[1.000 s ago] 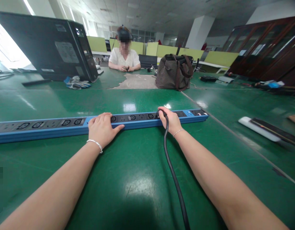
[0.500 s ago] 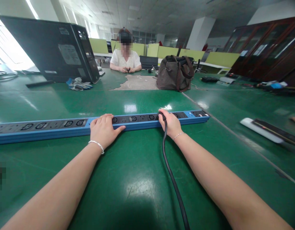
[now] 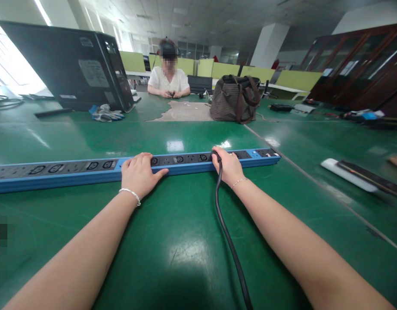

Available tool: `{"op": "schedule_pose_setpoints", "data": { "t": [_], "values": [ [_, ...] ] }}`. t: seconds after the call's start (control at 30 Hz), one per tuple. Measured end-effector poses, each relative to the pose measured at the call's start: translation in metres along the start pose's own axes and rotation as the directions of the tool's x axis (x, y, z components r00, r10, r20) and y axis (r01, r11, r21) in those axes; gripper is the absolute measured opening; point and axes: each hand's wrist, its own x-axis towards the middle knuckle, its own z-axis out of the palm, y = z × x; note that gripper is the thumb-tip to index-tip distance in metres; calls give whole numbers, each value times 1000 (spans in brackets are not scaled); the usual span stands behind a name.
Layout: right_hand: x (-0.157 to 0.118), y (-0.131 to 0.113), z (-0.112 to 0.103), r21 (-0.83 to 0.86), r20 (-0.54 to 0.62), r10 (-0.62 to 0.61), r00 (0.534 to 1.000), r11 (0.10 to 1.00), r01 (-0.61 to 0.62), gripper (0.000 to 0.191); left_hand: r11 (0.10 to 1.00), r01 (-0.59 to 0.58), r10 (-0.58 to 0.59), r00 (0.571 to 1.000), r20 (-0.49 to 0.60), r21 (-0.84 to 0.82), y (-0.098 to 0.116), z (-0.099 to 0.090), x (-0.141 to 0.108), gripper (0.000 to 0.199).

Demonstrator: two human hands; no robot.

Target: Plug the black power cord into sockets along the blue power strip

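Observation:
A long blue power strip with black sockets lies across the green table. My left hand rests over its middle, fingers reaching across the top to the far edge and thumb along the near side, holding it. Farther right along the strip, my right hand is closed around a black plug at one of the sockets. The fingers partly cover the plug, and I cannot tell how deep it sits. From it a thick black cord runs down toward me.
A black computer case stands at the back left, with work gloves beside it. Another person sits across the table. A brown bag stands at the back; a white and black object lies at right.
Both hands keep their places on the strip and the plug. The cord has swung slightly left, and the view has shifted a little.

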Motion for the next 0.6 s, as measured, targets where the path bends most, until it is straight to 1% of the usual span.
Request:
{"op": "schedule_pose_setpoints", "data": {
  "t": [0.1, 0.3, 0.37, 0.5, 0.6],
  "values": [
    [-1, 3, 3, 5, -7, -8, 1000, 1000, 8, 32, 1000, -4, 4, 1000, -9, 0, 1, 0, 0, 65],
    [-2, 2, 6, 62, -31, 32, 999, 998, -30, 33, 1000, -6, 6, 1000, -11, 6, -1, 0, 0, 66],
    [-3, 1, 8, 86, -55, 51, 997, 995, -46, 33, 1000, -5, 5, 1000, -11, 8, -1, 1, 0, 66],
    [-3, 0, 12, 122, -124, 130, 984, 986, -115, 34, 1000, -6, 6, 1000, -12, 11, -1, 0, 0, 66],
    [-2, 0, 14, 135, -128, 130, 983, 984, -113, 34, 1000, 1, -1, 1000, -7, 7, 0, -1, 0, 65]
  ]
}}
